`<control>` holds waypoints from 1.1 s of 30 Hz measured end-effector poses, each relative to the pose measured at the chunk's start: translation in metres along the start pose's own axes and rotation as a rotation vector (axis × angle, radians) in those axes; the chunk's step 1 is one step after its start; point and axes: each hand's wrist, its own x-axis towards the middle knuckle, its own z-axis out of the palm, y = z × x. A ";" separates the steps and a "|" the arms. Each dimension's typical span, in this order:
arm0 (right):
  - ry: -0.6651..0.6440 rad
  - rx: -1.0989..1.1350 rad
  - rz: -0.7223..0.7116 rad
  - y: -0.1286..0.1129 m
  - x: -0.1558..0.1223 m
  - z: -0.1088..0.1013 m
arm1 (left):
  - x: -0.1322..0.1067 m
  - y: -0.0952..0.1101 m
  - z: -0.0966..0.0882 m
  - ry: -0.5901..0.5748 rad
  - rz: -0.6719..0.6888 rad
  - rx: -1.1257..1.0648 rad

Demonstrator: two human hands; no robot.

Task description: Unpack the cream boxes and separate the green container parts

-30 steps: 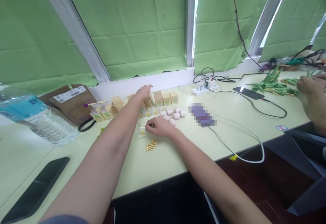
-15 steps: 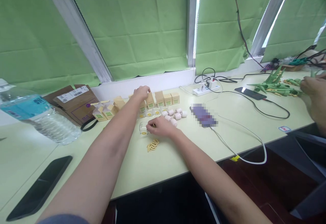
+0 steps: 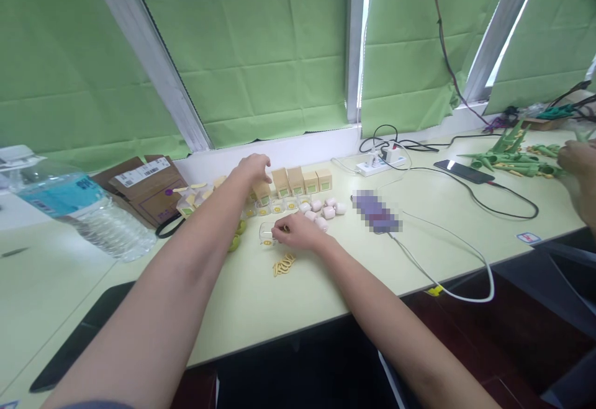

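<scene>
My left hand point(image 3: 254, 168) is above the row of small cardboard boxes, its thumb and forefinger apart, next to an upright cardboard box point(image 3: 262, 193). My right hand point(image 3: 298, 232) is closed in a pinch at the side of a small clear jar point(image 3: 267, 233) with a yellow mark. Something small in these fingers is too hidden to name. Just in front lies a little pile of curved yellow pieces point(image 3: 284, 265). Several similar clear jars point(image 3: 277, 206) stand before the boxes. Pinkish-white, rounded pieces point(image 3: 328, 212) are grouped to the right. Green round items point(image 3: 233, 244) show beside my left forearm.
A large water bottle point(image 3: 88, 210) leans at the left, near an open brown carton point(image 3: 144, 188). A blurred-out purple phone point(image 3: 375, 211) and a black phone point(image 3: 463, 171) lie on cables, near a power strip point(image 3: 380, 166). Another person's hand point(image 3: 580, 161) works by green parts point(image 3: 507, 154).
My left hand has shifted slightly left and its fingers have spread. My right hand stays beside the jar. The view has turned a little, and green items have come into sight by my left forearm.
</scene>
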 end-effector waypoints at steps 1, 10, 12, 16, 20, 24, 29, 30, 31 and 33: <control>-0.004 0.000 0.006 -0.001 0.000 0.000 | -0.003 -0.001 -0.003 -0.030 -0.020 0.072; -0.027 -0.008 0.020 0.000 0.000 0.000 | -0.019 0.013 -0.004 -0.021 -0.042 0.135; -0.023 -0.010 0.012 0.000 0.000 0.001 | -0.019 0.018 -0.001 0.013 -0.055 0.119; -0.018 -0.003 0.001 0.001 0.000 0.001 | -0.020 0.022 0.002 0.028 -0.061 0.144; -0.017 0.005 0.005 0.001 0.000 0.001 | -0.023 0.011 0.004 0.056 -0.071 0.163; -0.017 0.021 -0.009 0.001 0.000 0.001 | -0.026 -0.005 0.007 0.012 -0.163 0.163; -0.029 0.014 0.006 -0.001 0.000 0.000 | -0.033 -0.020 0.012 -0.011 -0.219 0.146; -0.030 0.012 0.008 -0.001 0.000 0.000 | -0.035 -0.023 0.012 -0.013 -0.219 0.143; -0.031 0.009 0.009 -0.001 -0.001 0.000 | -0.036 -0.026 0.013 -0.018 -0.217 0.138; -0.030 0.001 0.015 -0.001 -0.001 0.000 | -0.036 -0.030 0.012 -0.031 -0.210 0.128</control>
